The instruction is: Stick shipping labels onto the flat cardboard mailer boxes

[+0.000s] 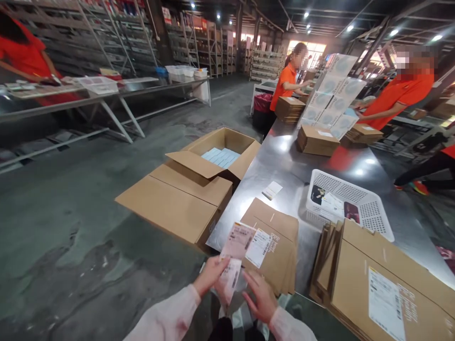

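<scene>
My left hand (210, 275) pinches a strip of printed shipping labels (238, 240) between thumb and fingers. The strip's upper end lies over the edge of a small pile of flattened cardboard boxes (282, 258) at the metal table's near edge, and its lower part hangs down. A white shipping label (258, 247) sits on the top flattened box, beside the strip. My right hand (262, 294) is just right of the strip, near the pile's lower corner. Its fingers are apart and I see nothing in them.
On the metal table (270, 166) are a small card (272, 190), a white basket (371, 206) with packets, and a labelled stack of flattened boxes (355, 255). Left, an open carton (245, 147) holds light-blue boxes. Two people in orange stand by stacked white boxes (332, 97).
</scene>
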`<state>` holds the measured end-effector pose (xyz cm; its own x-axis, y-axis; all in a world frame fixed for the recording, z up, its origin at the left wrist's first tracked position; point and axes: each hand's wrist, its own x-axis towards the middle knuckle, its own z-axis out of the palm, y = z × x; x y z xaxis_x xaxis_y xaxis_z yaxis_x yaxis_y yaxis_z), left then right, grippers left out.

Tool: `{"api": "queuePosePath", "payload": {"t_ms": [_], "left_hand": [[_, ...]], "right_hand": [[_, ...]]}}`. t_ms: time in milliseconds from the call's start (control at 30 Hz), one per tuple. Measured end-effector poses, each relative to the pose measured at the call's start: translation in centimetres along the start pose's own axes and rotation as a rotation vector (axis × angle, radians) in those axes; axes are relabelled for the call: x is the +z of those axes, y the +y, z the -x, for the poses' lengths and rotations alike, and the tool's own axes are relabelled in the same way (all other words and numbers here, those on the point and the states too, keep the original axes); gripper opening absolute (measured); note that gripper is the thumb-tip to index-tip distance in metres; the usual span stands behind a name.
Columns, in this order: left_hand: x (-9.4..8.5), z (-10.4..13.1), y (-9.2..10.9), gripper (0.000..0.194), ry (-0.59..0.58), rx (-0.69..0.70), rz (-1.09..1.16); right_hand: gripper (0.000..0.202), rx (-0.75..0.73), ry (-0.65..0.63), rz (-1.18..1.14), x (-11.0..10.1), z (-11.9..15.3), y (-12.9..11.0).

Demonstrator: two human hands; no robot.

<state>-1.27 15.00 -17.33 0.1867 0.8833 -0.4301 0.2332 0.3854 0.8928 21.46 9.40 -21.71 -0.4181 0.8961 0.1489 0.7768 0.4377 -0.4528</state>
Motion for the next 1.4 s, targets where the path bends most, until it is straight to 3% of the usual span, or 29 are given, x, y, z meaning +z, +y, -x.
{"api": "queuePosePath", "payload": {"t_ms": [100, 167, 267, 367, 433, 500, 567, 633, 700, 733, 767, 833, 867, 900, 967, 1033, 1100, 1167, 1267, 1400], "left_hand": [[1.4, -4.7, 2.9, 0.037, 0.183, 0.071, -0.116], [2.3, -6.6, 4.2, 0.023, 0.216, 0.090, -0.139], [2.9, -7.2, 5.7, 0.017, 0.206, 0.102, -0.112], [3.0, -5.3, 7.2, 0.025, 0.161, 0.106, -0.045], [2.9, -3.1, 8.3, 0.030, 0.081, 0.077, 0.125], [2.8, -0.9, 9.4, 0.028, 0.027, 0.025, 0.386], [2.3, 1.1, 10.4, 0.025, 0.051, -0.021, 0.591], [1.7, 2.6, 11.0, 0.030, 0.091, -0.023, 0.635], [1.4, 3.8, 11.1, 0.042, 0.068, -0.002, 0.623], [1.6, 4.4, 11.0, 0.048, 0.039, 0.007, 0.614], [2.0, 4.9, 10.9, 0.053, 0.009, 0.014, 0.609], [3.4, 6.2, 10.5, 0.059, -0.056, -0.004, 0.604], [4.3, 6.9, 10.3, 0.060, -0.097, -0.014, 0.591], [5.2, 7.5, 10.0, 0.062, -0.147, -0.015, 0.567], [6.6, 8.4, 9.7, 0.060, -0.278, 0.036, 0.481], [6.9, 8.6, 9.6, 0.053, -0.366, 0.159, 0.397], [6.3, 8.0, 9.7, 0.050, -0.346, 0.258, 0.388], [5.2, 7.1, 9.9, 0.052, -0.262, 0.257, 0.430], [4.2, 5.9, 9.5, 0.046, -0.199, 0.190, 0.432], [5.0, 5.0, 7.6, 0.044, -0.131, 0.171, 0.439]], "right_hand": [[0.053, 0.624, 0.330, 0.099, -1.2, 2.6, 2.0], [0.061, 0.849, 0.377, 0.088, -2.0, 2.8, 2.7], [0.062, 0.873, 0.394, 0.005, -3.2, 2.0, 1.6], [0.068, 0.828, 0.609, -0.304, -5.9, 1.2, -1.4], [0.073, 0.785, 0.784, -0.550, -9.4, 2.0, -2.9], [0.076, 0.825, 0.928, -0.601, -14.5, 5.0, -3.3], [0.080, 0.961, 1.038, -0.493, -20.3, 10.1, -2.5], [0.077, 1.162, 1.039, -0.313, -25.6, 16.0, -1.0], [0.075, 1.330, 0.987, -0.064, -29.4, 20.4, 0.2], [0.077, 1.368, 0.968, 0.069, -30.4, 21.4, 0.4], [0.081, 1.372, 0.955, 0.179, -30.7, 21.3, 0.3], [0.090, 1.278, 0.935, 0.199, -29.0, 18.2, -1.0], [0.093, 1.194, 0.901, 0.095, -27.2, 15.5, -2.2], [0.091, 1.071, 0.834, -0.155, -25.0, 12.5, -3.6], [0.090, 0.771, 0.567, -0.733, -19.9, 6.5, -7.1], [0.070, 0.698, 0.502, -0.995, -15.4, 2.2, -10.3], [0.056, 0.719, 0.474, -1.062, -12.6, 0.0, -12.4], [0.051, 0.694, 0.394, -1.036, -11.6, -0.9, -13.0], [0.050, 0.600, 0.346, -0.969, -12.7, -2.0, -11.9], [0.040, 0.581, 0.279, -0.771, -14.1, -3.7, -9.8]]}}
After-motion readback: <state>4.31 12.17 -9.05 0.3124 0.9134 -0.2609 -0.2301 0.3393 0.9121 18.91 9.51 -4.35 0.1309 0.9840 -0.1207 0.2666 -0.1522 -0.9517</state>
